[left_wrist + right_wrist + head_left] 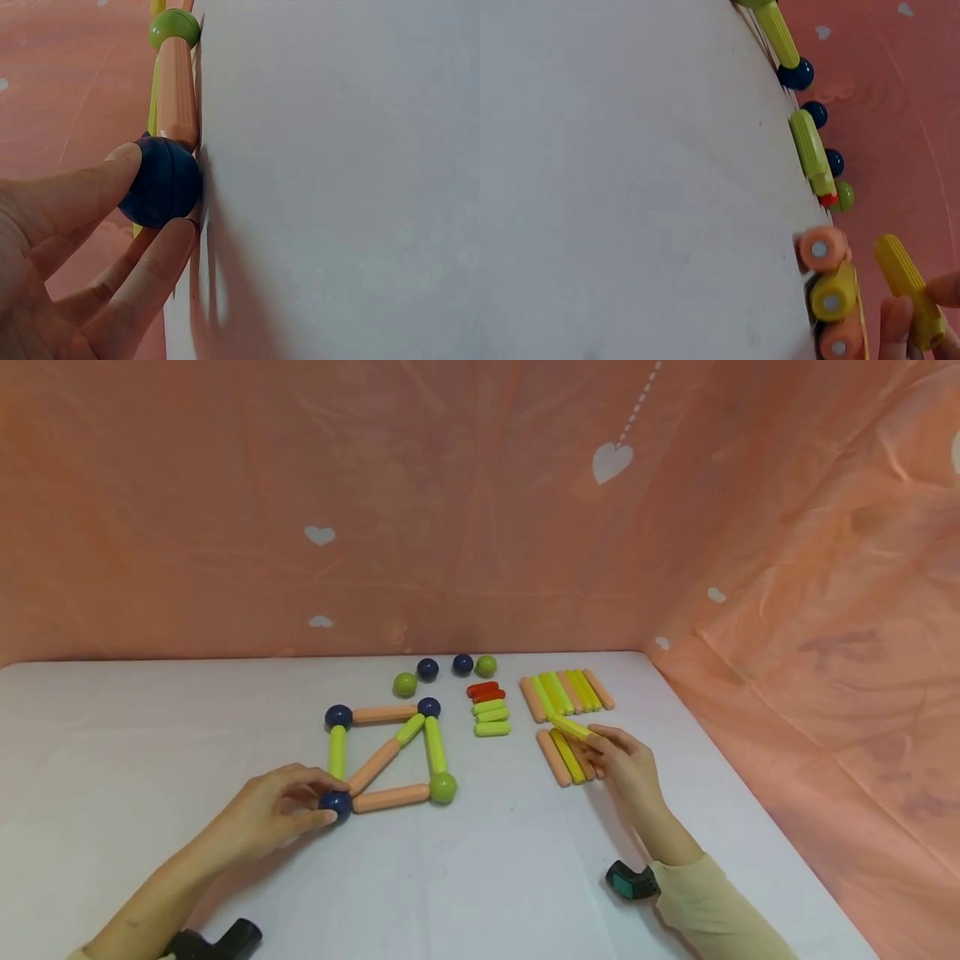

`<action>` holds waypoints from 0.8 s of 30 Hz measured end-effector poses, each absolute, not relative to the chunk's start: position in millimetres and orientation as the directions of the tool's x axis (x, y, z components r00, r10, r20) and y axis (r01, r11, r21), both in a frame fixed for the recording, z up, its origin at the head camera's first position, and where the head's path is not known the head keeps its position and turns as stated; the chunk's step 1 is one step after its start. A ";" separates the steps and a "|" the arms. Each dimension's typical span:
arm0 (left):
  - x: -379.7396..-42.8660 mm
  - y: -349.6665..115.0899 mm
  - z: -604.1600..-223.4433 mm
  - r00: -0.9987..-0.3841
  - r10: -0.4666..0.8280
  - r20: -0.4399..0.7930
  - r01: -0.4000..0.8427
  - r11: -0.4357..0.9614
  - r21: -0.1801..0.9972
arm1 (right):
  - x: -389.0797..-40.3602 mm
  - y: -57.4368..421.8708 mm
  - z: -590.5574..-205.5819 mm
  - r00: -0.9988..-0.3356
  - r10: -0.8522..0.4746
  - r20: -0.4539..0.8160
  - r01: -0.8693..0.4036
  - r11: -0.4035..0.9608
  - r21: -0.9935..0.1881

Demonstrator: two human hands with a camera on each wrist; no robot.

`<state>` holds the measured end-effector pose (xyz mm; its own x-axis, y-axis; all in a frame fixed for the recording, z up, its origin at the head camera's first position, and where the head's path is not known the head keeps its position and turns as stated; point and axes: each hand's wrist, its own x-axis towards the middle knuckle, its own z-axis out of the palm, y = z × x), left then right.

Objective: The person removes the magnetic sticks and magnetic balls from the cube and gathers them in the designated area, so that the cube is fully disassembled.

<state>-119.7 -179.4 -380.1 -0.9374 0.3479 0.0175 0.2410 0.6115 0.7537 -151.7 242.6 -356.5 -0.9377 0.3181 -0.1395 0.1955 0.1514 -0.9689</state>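
Note:
Between its thumb and fingers my left hand (258,818) pinches a dark blue ball (336,808), the near left corner of a flat frame on the table. Peach sticks (392,798) and green sticks (436,745) join that ball to two other blue balls and a green ball (443,787); a peach-and-green diagonal crosses the frame. In the left wrist view, thumb and fingers hold the blue ball (163,184) from both sides. My right hand (630,777) holds a yellow stick (573,727) by one end above the rows of sticks; the right wrist view shows this yellow stick (909,289) too.
Behind the frame lie loose blue balls (462,665) and green balls (405,685). Short red sticks (483,689) and short green sticks (492,728) are stacked in a column. Longer sticks form a back row (532,700) and a front row (553,758). An orange cloth (450,527) hangs behind the table.

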 end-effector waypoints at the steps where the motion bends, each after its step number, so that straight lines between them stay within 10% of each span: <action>1: -119.4 -179.4 -380.2 -0.937 0.348 0.017 0.241 0.611 0.754 | -151.1 245.2 -357.2 -0.933 0.333 -0.138 0.198 0.153 -0.968; 15: -119.2 -179.8 -381.0 -0.934 0.356 0.028 0.255 0.610 0.751 | -149.5 268.1 -363.7 -0.889 0.397 -0.230 0.257 0.017 -0.966; 24: -119.7 -180.2 -384.2 -0.932 0.359 0.045 0.269 0.602 0.752 | -146.3 263.0 -360.5 -0.904 0.388 -0.179 0.320 0.336 -0.886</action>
